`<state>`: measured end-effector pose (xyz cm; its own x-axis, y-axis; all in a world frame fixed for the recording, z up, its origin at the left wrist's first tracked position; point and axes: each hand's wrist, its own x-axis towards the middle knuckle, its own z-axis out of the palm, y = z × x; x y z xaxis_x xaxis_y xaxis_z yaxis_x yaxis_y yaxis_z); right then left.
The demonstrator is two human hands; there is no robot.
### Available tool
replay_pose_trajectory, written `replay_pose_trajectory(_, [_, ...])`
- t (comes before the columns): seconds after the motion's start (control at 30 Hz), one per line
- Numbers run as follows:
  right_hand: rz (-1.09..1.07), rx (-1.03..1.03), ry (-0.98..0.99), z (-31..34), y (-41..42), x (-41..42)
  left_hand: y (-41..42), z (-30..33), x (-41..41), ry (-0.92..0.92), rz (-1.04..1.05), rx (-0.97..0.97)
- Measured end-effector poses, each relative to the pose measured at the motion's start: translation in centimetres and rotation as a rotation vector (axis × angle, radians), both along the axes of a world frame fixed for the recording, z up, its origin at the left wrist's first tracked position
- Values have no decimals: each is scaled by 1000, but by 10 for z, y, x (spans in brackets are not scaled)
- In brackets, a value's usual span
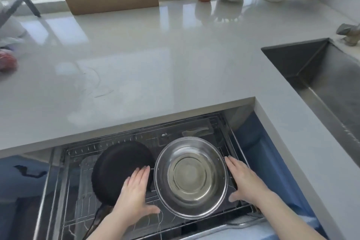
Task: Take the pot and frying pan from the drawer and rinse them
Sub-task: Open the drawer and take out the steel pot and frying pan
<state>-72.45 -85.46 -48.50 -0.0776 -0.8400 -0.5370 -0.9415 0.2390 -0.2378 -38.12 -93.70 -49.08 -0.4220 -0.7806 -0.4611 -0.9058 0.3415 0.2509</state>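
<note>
The frying pan's (118,169) handle is half hidden under the left forearm; both hands are spread flat, left hand (136,191) and right hand (243,181) flanking the steel pot (191,177) in the open drawer (64,191) below the bench (136,64); rim contact is unclear.

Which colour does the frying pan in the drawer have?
The frying pan is black, inside and rim alike. The head view shows it, left of the steel pot.

Head view, steeply downward, close over drawer (148,161), edges perhaps warped
</note>
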Motion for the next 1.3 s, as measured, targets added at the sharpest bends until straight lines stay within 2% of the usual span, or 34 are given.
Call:
replay_pose_trajectory(0.1, [85, 24, 33, -20, -11, -11, -19, -25, -7, -53, -81, 33])
replay_pose_trajectory(0.27, [129, -4, 64, -49, -22, -22, -34, -52, -17, -100, -96, 67])
replay_pose_trajectory(0.47, [71, 32, -51, -71, -27, -22, -37, -70, -20, -13, -44, 97])
replay_pose_trajectory(0.73, [49, -4, -167, -70, -31, -24, -47, -76, -18, 20, -93, 110])
replay_pose_trajectory(1.1, [132, -67, -160, -15, -50, -24, -69, -27, -4, 84, -134, 58])
replay_pose_trajectory(1.3, [93, -14, -202, 27, -38, -24, -64, 13, -1, 118, -193, 59])
